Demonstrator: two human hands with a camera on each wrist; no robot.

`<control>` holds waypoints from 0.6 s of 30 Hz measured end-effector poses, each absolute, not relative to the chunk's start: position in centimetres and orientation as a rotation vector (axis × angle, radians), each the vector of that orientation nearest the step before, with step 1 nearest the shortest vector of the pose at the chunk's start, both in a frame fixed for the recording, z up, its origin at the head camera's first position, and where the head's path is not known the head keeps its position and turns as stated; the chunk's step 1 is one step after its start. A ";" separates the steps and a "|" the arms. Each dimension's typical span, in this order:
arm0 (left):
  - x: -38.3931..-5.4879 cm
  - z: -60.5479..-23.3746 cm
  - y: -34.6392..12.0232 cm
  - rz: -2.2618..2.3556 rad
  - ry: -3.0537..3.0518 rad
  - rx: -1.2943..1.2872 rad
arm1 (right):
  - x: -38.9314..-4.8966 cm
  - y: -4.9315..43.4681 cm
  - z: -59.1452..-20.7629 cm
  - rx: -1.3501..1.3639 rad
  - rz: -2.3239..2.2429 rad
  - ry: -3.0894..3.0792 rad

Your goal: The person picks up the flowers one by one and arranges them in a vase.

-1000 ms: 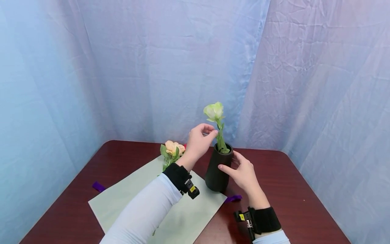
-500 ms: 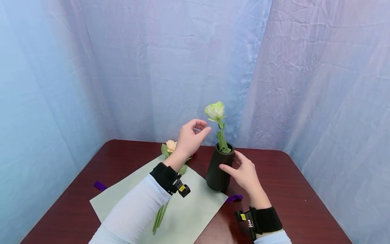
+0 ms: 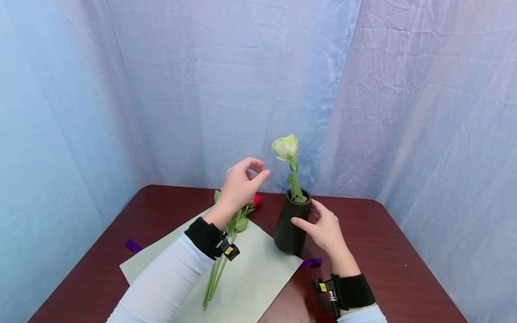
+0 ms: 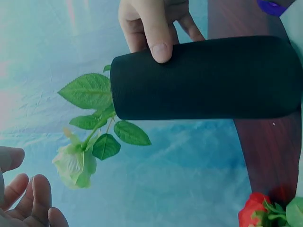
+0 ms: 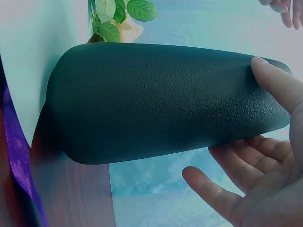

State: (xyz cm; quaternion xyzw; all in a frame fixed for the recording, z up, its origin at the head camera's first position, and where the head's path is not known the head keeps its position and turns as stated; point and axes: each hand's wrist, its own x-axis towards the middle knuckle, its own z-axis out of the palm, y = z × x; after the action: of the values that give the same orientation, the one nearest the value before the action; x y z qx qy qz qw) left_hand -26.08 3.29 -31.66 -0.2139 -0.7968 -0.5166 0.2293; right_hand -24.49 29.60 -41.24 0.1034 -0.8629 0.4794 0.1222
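A black vase (image 3: 290,226) stands at the right side of a pale green sheet of paper (image 3: 258,278). Out of its mouth rises one white-green rose (image 3: 286,147) with leaves on the stem. My right hand (image 3: 323,229) holds the vase near the top, thumb on the near side and fingers around the right, as the right wrist view also shows. My left hand (image 3: 242,184) is in the air left of the rose, fingers loosely bent around nothing. Under that arm lie flowers with long green stems (image 3: 216,278), among them a red bloom (image 3: 256,199).
Purple ribbon ends stick out from under the paper, one purple ribbon (image 3: 311,262) at right and another purple ribbon (image 3: 133,245) at left. The dark red-brown table (image 3: 387,260) ends at blue curtains (image 3: 226,89). A peach bloom (image 5: 130,29) shows behind the vase.
My left hand has let go of the white-green rose's stem and moved left, away from it. The red bloom has come into sight. My right hand stays on the vase.
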 end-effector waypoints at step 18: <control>-26.3 -32.8 -0.4 -1.156 -2.280 -0.596 | -24.6 29.6 -41.4 0.306 1.398 -2.518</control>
State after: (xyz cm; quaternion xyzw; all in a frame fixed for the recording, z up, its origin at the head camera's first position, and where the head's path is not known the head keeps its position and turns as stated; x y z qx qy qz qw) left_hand -26.33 -0.37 -32.79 -0.2195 -0.8399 -0.4257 0.2555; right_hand -24.55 29.63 -41.36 0.1050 -0.8628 0.4791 0.1223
